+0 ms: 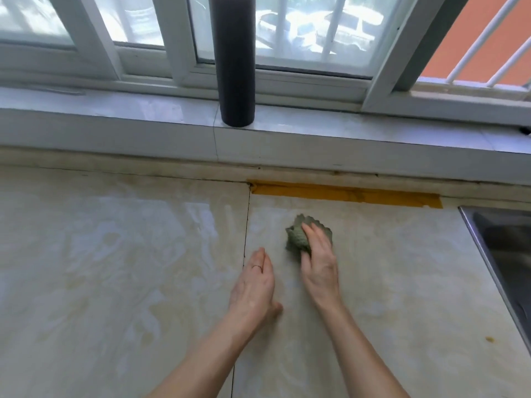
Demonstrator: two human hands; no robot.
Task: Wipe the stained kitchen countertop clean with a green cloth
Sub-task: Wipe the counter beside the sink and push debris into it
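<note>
While the right hand point(319, 262) presses the bunched green cloth point(298, 238), the left hand point(254, 285) lies flat — empty — on the countertop point(115, 268).

Bright sliding window point(313, 33) above a marble sill point(344, 133).

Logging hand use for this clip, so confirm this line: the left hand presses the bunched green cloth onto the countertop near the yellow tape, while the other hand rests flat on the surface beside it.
Wrong hand. In the head view the right hand presses the bunched green cloth onto the countertop, near the yellow tape. The left hand is the one resting flat and bare beside it.
</note>
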